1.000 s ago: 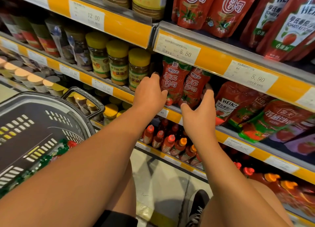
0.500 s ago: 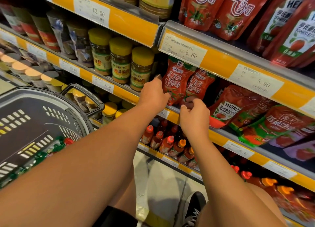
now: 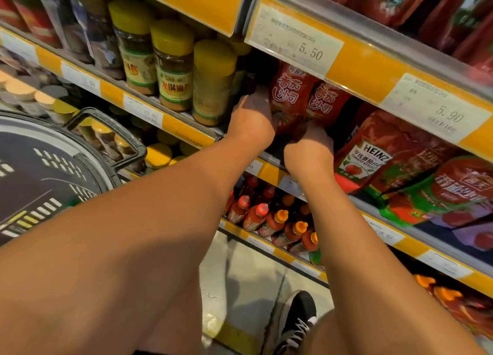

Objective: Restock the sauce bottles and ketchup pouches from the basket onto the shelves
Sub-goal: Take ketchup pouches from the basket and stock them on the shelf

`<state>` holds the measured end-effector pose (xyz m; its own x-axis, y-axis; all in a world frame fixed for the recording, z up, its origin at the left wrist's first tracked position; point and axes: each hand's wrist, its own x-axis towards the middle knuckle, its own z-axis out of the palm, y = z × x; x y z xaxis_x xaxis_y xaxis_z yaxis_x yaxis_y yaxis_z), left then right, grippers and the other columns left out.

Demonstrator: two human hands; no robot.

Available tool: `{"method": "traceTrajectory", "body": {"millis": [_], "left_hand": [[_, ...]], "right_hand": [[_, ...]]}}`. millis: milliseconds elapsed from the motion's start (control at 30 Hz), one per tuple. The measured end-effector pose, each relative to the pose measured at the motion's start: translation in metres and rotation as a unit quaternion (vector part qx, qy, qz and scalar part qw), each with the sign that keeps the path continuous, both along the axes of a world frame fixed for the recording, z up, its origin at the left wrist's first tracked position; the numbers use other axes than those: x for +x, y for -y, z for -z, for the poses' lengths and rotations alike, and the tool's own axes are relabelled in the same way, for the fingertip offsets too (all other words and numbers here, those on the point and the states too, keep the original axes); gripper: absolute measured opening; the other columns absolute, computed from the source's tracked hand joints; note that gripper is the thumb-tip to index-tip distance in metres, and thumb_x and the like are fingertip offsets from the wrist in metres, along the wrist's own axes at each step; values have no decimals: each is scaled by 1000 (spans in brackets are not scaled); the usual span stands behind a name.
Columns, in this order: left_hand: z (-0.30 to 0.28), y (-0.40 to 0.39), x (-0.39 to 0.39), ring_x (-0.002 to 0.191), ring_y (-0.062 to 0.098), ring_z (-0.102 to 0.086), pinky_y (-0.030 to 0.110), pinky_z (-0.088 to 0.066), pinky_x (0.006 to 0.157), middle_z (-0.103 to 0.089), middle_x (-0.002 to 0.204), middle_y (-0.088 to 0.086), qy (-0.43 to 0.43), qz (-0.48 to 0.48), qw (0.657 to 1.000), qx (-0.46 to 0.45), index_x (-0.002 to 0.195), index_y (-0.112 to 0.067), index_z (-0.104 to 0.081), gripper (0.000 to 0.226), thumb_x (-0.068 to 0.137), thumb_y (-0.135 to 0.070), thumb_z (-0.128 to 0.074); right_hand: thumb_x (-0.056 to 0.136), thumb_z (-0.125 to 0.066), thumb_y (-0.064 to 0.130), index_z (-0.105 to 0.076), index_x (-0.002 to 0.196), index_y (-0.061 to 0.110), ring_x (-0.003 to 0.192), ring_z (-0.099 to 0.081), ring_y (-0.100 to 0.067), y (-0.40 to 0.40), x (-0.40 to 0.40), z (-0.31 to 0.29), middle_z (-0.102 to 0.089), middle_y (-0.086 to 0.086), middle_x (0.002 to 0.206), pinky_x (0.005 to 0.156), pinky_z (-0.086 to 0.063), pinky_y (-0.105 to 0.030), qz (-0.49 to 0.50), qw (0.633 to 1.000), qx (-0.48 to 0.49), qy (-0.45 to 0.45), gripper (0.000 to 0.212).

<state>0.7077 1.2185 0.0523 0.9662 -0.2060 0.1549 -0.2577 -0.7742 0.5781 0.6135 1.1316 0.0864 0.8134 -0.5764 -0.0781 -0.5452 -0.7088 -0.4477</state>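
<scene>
Ketchup pouches point(image 3: 289, 93) with red fronts and white lettering stand upright on the middle shelf point(image 3: 269, 165), directly below the price tag point(image 3: 296, 41) reading 5.50. Two of these pouches stand side by side, the left one partly overlapping the right. The left hand point(image 3: 252, 119) is at the lower left edge of the left pouch, its fingers curled round that edge and reaching into the shadow behind it. The right hand point(image 3: 309, 151) is at the base of the right pouch, its fingers bent against the lower front of the pouch; the fingertips are hidden, so whether it pinches the pouch or only presses it cannot be told. Just to the left of the left hand stand jars point(image 3: 213, 82) with yellow lids, in a row on the same shelf. To the right of the right hand lies a Heinz pouch point(image 3: 373, 154), tilted, with further red pouches leaning beyond it. A second price tag point(image 3: 437, 111) above it reads 5.90. On the shelf below, sauce bottles point(image 3: 269, 218) with red and orange caps stand in rows. The basket point(image 3: 61, 165), dark with a black handle, sits at the left, beside the person's left forearm. A black shoe point(image 3: 298, 320) with white laces rests on the floor point(image 3: 248, 272).
</scene>
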Motion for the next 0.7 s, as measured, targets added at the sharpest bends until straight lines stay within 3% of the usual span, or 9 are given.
{"method": "traceTrajectory", "body": {"millis": [100,233,300,433,533,700], "left_hand": [[2,10,10,121,33,-61,40,-52,97,-66,128,12,24,-6,999,-28,133,-12,-54,48,94,-36,-68],[2,19,23,121,33,-63,38,-51,94,-67,129,13,40,-9,998,-38,131,-12,-58,38,97,-29,-64],[2,22,28,118,34,-65,37,-52,91,-69,127,13,56,-8,997,-43,129,-14,-60,35,97,-29,-62],[2,25,39,120,33,-64,36,-51,93,-69,129,11,56,-7,996,-63,131,-16,-60,37,96,-28,-65],[3,27,47,124,31,-62,35,-50,97,-67,133,10,61,-19,996,-58,137,-16,-56,45,96,-28,-68],[8,34,56,122,26,-63,34,-50,96,-67,132,7,81,-39,995,-51,133,-16,-59,36,99,-22,-63]], "right_hand": [[99,-57,11,-55,104,12,106,-62,-31,4,11,-8,-63,-14,123,75,-41,-28,-11,998,3,-56,6],[99,-57,16,-65,121,6,114,-62,-33,11,27,-4,-64,-14,126,78,-41,-28,-38,998,-35,-47,24],[98,-59,15,-62,126,6,119,-61,-32,15,35,0,-62,-14,129,82,-43,-28,-39,998,-46,-29,30],[97,-62,14,-49,145,6,138,-49,-31,21,45,4,-51,-15,148,109,-43,-36,-47,996,-78,-12,50],[95,-61,9,-48,148,10,139,-48,-31,27,49,7,-51,-13,149,111,-44,-38,-52,997,-65,-1,55],[94,-60,11,-46,152,13,140,-48,-31,32,53,14,-51,-11,151,113,-45,-41,-66,996,-62,2,59]]}}
